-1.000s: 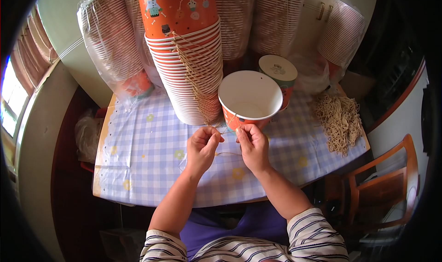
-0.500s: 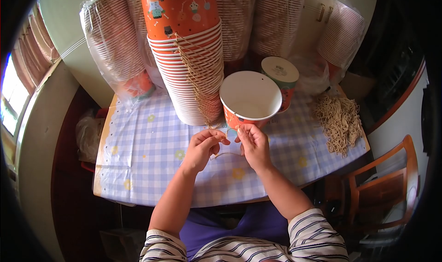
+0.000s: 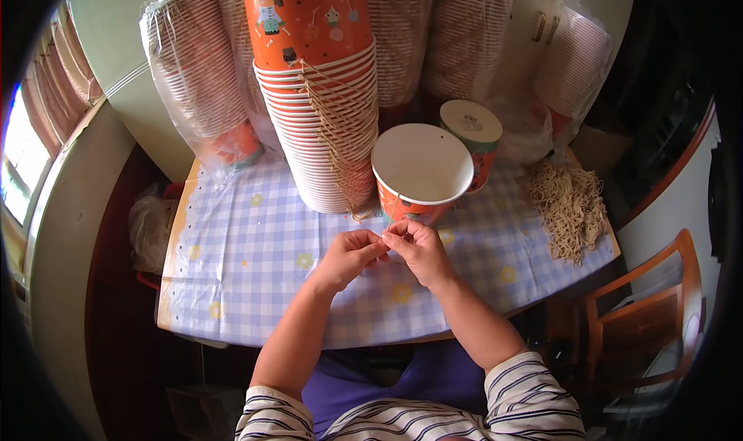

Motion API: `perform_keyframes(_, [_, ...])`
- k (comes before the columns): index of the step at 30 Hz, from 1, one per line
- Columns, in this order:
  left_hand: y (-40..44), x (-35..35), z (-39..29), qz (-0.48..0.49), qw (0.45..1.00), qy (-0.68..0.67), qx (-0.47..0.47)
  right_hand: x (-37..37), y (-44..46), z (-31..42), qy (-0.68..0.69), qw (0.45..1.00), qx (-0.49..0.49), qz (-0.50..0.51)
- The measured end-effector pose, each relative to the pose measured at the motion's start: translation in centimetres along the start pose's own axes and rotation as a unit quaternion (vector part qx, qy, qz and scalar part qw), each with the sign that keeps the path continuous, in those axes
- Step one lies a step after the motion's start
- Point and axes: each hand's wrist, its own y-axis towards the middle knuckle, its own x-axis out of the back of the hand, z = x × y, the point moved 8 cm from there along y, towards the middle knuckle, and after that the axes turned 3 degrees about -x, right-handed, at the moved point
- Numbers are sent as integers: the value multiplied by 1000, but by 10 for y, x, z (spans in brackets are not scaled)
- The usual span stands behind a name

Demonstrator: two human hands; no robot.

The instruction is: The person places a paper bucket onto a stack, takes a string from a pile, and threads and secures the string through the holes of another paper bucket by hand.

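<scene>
A white-lined orange bucket stands upright on the checked tablecloth, its mouth facing up. From its near side a thin string runs down to my fingers. My left hand and my right hand meet just in front of the bucket, fingertips touching. Both are pinched on the string, whose end is hidden between the fingers. Left of the bucket rises a tall stack of nested orange buckets, with looped strings hanging down its side.
A lidded container stands behind the bucket. A heap of tan strings lies at the table's right. Plastic-wrapped bucket stacks line the back. A wooden chair is at the right, beyond the tablecloth.
My hands have come together and a little nearer to me, with the string pulled down from the bucket. The loose strand seen below my fingers earlier no longer shows.
</scene>
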Motion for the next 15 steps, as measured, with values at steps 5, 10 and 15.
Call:
perform_keyframes(5, [-1,-1,-2,1,1000,16,3,1,1,-4,-3,1000,-3,-2])
perform_keyframes(10, [-2,-1,-1,14,998,51,24,0,-3,5,15,999,-3,-30])
perform_keyframes(15, [-5,-15,4,100,987,124,17,6,-4,7,83,993,-3,-86])
